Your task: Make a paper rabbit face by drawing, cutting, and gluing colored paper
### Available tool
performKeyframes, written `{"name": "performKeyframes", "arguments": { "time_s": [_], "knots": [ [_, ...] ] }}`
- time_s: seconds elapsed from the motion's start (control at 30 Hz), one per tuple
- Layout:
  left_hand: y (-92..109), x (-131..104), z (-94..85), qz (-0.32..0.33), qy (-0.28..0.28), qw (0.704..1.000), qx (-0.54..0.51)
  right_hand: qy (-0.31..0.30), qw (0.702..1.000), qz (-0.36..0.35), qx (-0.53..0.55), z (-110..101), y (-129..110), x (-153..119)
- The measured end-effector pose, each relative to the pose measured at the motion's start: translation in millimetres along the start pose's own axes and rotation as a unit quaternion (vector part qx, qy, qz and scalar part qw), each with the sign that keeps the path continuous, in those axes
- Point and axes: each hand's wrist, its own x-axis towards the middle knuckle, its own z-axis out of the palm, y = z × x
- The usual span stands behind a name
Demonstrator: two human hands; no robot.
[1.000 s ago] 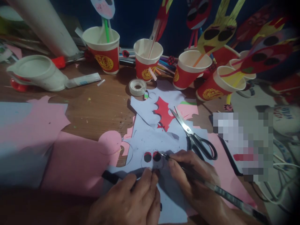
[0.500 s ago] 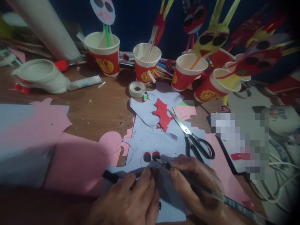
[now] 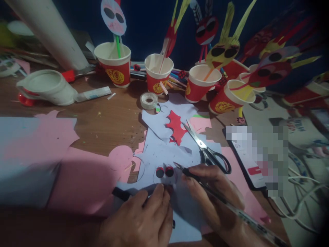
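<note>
My right hand [image 3: 213,192] grips a pen [image 3: 241,214] with a clear barrel, its fingers closed round the black grip. The tip is just right of two black oval eyes with red upper edges [image 3: 164,171], drawn inside a faint circle on light paper [image 3: 187,216]. My left hand [image 3: 146,216] presses on that paper below the drawing, fingers bent together. A black marker [image 3: 120,194] lies across under its fingers, with one end showing on each side. Black-handled scissors [image 3: 202,144] rest partly spread beyond my right hand, beside a jagged red paper scrap [image 3: 175,127].
Red and white paper cups [image 3: 115,70] holding paper-faced puppets [image 3: 113,17] line the back. A tape roll [image 3: 149,100], a grey mug [image 3: 46,87] and a glue tube [image 3: 94,93] stand nearer. Pink paper [image 3: 82,178] spreads left; a phone [image 3: 244,161] and cables [image 3: 305,192] lie right.
The pen tip has lifted from the right-hand eye and moved slightly up and right of it. My left hand stays in place. The view has shifted a little.
</note>
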Motion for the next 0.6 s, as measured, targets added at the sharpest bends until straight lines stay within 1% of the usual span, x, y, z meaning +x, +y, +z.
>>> {"name": "performKeyframes", "arguments": {
  "time_s": [0.07,0.2,0.33,0.43,0.6],
  "knots": [
    [-0.6,0.0,-0.3,0.007,0.004,1.000,0.002,-0.018,0.999,0.009,-0.037,-1.1,0.1,0.3],
    [-0.4,-0.2,-3.1,0.022,-0.009,1.000,0.006,-0.063,0.994,0.006,-0.085,-3.4,-0.6,2.5],
    [0.7,-0.8,-5.3,0.014,-0.014,1.000,0.007,-0.064,0.994,-0.008,-0.090,-2.9,-0.3,5.1],
    [0.1,-0.6,-5.8,0.016,-0.014,1.000,0.004,-0.070,0.994,-0.003,-0.087,-1.3,1.0,6.4],
    [-1.4,1.2,-2.6,0.013,-0.015,1.000,0.002,-0.070,0.994,-0.021,-0.085,0.3,2.0,5.9]
  ]
}}
